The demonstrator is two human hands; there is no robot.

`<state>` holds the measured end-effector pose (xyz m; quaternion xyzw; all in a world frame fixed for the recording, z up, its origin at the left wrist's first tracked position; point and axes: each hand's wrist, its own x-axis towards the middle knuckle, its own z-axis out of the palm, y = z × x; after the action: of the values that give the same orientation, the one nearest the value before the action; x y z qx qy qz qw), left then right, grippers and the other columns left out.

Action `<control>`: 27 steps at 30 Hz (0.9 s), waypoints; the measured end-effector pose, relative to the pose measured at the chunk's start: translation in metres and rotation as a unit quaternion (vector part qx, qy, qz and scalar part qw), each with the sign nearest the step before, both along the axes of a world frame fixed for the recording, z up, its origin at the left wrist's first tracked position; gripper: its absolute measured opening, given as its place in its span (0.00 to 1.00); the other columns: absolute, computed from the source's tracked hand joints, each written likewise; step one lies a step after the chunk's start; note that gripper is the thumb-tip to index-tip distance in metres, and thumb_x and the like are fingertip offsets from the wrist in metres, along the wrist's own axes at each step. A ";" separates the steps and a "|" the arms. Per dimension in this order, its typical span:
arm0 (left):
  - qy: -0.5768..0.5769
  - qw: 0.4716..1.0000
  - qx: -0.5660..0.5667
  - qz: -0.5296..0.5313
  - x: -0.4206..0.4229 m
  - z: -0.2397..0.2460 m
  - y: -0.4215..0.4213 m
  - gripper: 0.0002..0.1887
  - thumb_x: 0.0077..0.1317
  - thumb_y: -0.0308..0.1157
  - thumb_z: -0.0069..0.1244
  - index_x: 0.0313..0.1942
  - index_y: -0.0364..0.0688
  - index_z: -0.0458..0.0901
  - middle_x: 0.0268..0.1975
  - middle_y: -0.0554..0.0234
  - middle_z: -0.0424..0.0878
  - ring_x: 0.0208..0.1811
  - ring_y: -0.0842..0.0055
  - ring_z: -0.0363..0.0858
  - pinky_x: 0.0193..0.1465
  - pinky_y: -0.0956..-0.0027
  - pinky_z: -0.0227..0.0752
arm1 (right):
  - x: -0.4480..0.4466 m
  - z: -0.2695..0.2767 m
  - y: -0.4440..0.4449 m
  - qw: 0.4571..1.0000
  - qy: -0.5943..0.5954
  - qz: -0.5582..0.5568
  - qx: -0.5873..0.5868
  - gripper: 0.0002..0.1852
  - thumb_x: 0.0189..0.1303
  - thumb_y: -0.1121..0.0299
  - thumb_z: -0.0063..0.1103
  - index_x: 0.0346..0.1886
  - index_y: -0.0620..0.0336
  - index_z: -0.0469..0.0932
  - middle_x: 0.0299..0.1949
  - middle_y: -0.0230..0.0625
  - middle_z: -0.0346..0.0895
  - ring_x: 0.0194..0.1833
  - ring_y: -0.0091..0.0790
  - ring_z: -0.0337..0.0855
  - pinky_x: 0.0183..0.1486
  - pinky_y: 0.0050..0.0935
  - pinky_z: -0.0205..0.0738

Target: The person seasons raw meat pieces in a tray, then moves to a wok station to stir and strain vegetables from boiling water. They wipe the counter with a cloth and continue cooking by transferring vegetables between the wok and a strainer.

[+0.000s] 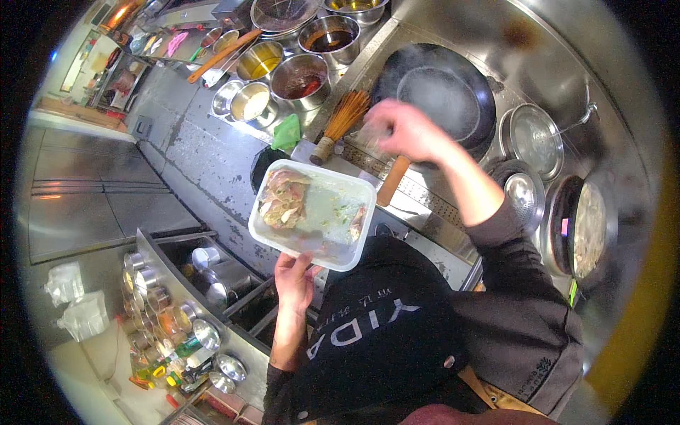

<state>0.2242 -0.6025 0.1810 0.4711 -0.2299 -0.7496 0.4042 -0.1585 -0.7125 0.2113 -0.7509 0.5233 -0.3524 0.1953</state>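
My left hand (pixel 295 279) grips the near rim of a white plastic tub (pixel 340 186). Raw marinated meat pieces (pixel 284 199) are heaped at the tub's left end, and a smaller piece (pixel 357 223) sticks near its right wall. My right hand (pixel 406 130) is blurred over the near edge of a large black wok (pixel 451 101), its fingers curled downward. Something pale and smeared shows at those fingertips, too blurred to name. Steam or smoke hangs in the wok. The wok's wooden handle (pixel 393 181) points back towards me, below my right hand.
A bamboo wok brush (pixel 342 122) lies left of the wok. Steel pots of sauce (pixel 301 82) and oil (pixel 260 61) line the stove's left side, beside a green cloth (pixel 286 132). Strainers (pixel 523 196) and another filled pan (pixel 588 228) stand at right. Bottles (pixel 186 348) crowd the left counter.
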 end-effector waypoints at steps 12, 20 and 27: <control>-0.011 0.999 -0.035 0.004 0.013 0.006 0.004 0.15 0.70 0.20 0.49 0.56 0.34 0.77 0.54 0.52 0.84 0.54 0.63 0.85 0.52 0.59 0.85 | -0.120 -0.058 -0.011 0.897 0.264 -0.298 0.191 0.22 0.55 0.69 0.70 0.55 0.55 0.83 0.52 0.49 0.84 0.54 0.49 0.86 0.58 0.42 0.80; -0.011 0.999 -0.040 -0.009 -0.018 0.000 -0.020 0.15 0.69 0.18 0.52 0.56 0.36 0.79 0.52 0.57 0.85 0.47 0.70 0.87 0.44 0.68 0.88 | 0.104 0.024 0.040 0.911 0.292 0.148 0.251 0.15 0.53 0.63 0.70 0.41 0.60 0.85 0.36 0.46 0.86 0.42 0.49 0.87 0.46 0.42 0.80; -0.051 0.999 -0.013 0.009 -0.025 -0.006 -0.009 0.16 0.70 0.18 0.51 0.56 0.38 0.79 0.51 0.60 0.85 0.46 0.74 0.86 0.40 0.74 0.87 | 0.161 -0.014 0.034 0.847 0.408 0.203 0.273 0.11 0.53 0.67 0.60 0.37 0.51 0.90 0.39 0.39 0.89 0.41 0.46 0.89 0.39 0.46 0.82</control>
<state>0.1991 -0.6114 0.1748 0.5050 -0.2559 -0.7179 0.4051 0.0021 -0.6784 0.1969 -0.8328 0.4669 0.1903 0.2287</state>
